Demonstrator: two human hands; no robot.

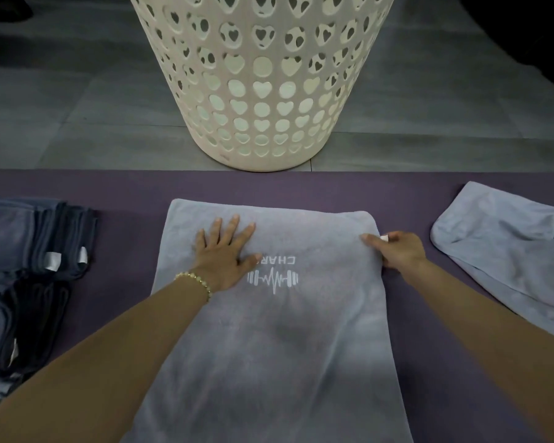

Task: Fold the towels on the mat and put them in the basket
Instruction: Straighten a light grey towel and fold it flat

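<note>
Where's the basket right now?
Head view: the basket stands top centre on the floor, just past the far edge of the mat, directly beyond the spread towel.

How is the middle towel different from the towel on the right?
The middle towel lies spread flat; the right towel is rumpled. The middle towel shows a white logo; the right towel shows none. The left hand presses the middle towel and the right hand pinches its edge; nothing touches the right towel. Both are grey-blue, on the purple mat.
</note>
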